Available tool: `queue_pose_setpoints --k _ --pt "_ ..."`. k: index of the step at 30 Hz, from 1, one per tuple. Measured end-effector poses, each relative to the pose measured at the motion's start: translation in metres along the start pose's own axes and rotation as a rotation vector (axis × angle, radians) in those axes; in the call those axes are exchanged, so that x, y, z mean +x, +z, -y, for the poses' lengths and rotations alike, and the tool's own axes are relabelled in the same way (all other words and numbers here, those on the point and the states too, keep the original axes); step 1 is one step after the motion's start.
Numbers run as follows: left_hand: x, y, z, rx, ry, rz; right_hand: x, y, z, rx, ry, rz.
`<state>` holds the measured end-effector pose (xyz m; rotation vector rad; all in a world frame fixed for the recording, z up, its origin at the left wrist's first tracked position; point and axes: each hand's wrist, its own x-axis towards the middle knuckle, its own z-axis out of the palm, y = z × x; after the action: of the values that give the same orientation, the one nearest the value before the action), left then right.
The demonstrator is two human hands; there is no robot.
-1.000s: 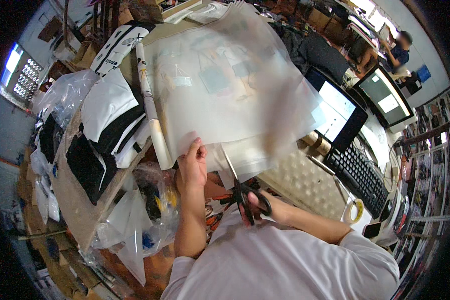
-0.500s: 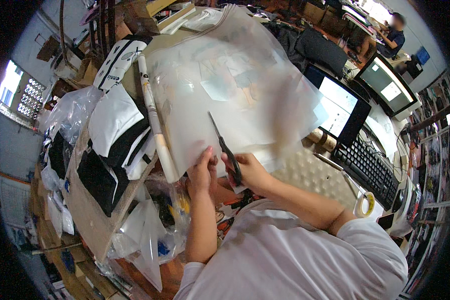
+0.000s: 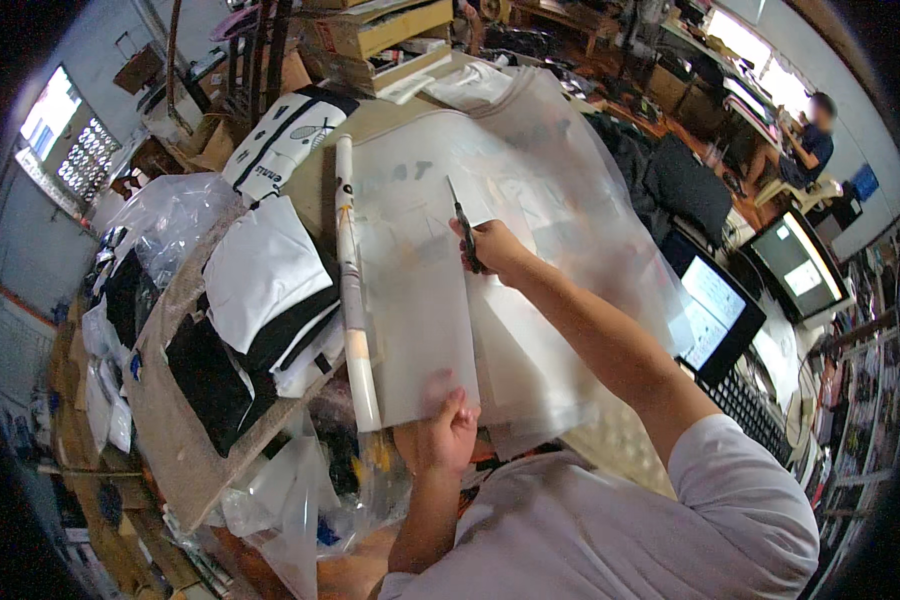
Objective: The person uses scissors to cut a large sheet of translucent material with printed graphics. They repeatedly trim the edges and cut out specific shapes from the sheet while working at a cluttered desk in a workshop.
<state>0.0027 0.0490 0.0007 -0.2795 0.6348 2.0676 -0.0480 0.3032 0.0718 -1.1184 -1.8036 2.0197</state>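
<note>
A wide sheet of frosted translucent film (image 3: 410,330), with faint printed patterns, covers the table in front of me. My right hand (image 3: 492,248) is closed around black-handled scissors (image 3: 463,222), well up the sheet, their blades pointing away from me. From the near edge a long straight cut runs up to the scissors. Fingers closed, my left hand (image 3: 450,430) grips the near edge of the film just left of this cut. Along the film's left side lies a pale roll (image 3: 353,290) with printed marks.
On the left are folded black and white garments (image 3: 265,270) and a clear plastic bag (image 3: 180,215). A tablet-like screen (image 3: 715,310), a keyboard (image 3: 745,410) and a monitor (image 3: 795,260) stand on the right. Cardboard boxes (image 3: 380,40) are at the back. Another person (image 3: 810,150) sits far right.
My right hand has moved forward with the scissors, away from my left hand, and the film is now slit behind them. The left hand stays at the near edge. The view has shifted.
</note>
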Motion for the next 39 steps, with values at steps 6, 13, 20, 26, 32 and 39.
queue_pose_setpoints --k 6,13,20,26,32,39 --pt "-0.015 0.006 -0.011 0.142 0.031 -0.019 0.103 -0.003 0.025 -0.163 -0.052 -0.037" --pt "-0.032 -0.025 -0.018 -0.071 -0.099 -0.21 0.189 -0.025 0.087 -0.151 -0.2 -0.1" --pt "-0.01 -0.016 -0.011 -0.387 -0.185 0.395 0.054 -0.012 0.019 -0.034 -0.345 -0.13" --pt "-0.003 -0.014 -0.005 -0.074 -0.105 0.486 -0.047 0.033 -0.023 -0.373 -0.262 0.008" --pt "-0.025 0.017 -0.037 -0.057 0.349 -0.048 -0.072 -0.022 0.053 -0.081 -0.443 -0.028" --pt "-0.007 0.017 -0.015 -0.067 0.233 0.046 -0.115 -0.194 0.089 -0.65 -0.536 -0.428"
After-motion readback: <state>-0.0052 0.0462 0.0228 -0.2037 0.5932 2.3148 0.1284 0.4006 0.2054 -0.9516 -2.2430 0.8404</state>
